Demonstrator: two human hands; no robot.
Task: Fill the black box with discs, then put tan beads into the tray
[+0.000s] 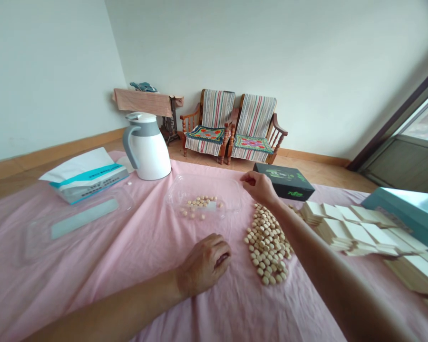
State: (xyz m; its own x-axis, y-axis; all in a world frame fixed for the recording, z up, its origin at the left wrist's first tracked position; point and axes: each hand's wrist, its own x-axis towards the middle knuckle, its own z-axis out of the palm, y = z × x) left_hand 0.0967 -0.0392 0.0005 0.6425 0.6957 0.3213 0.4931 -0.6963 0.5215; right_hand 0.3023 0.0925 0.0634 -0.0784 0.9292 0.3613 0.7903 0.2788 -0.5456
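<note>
My left hand (206, 264) rests on the pink tablecloth (135, 266) with its fingers curled in, and nothing shows inside them. My right hand (259, 186) reaches forward, fingers pinched together by the right rim of a clear plastic tray (231, 192); what it pinches is too small to name. Several small tan round pieces (201, 204) lie in the tray. A larger pile of the same tan pieces (268, 242) lies on the cloth under my right forearm.
A white jug (147, 146) and a tissue pack (87, 178) stand at the back left, with a clear lid (74, 221) nearer. A black box (283, 180), rows of pale wooden slats (356, 228) and a teal box (406, 209) lie right. Two chairs (231, 126) stand behind.
</note>
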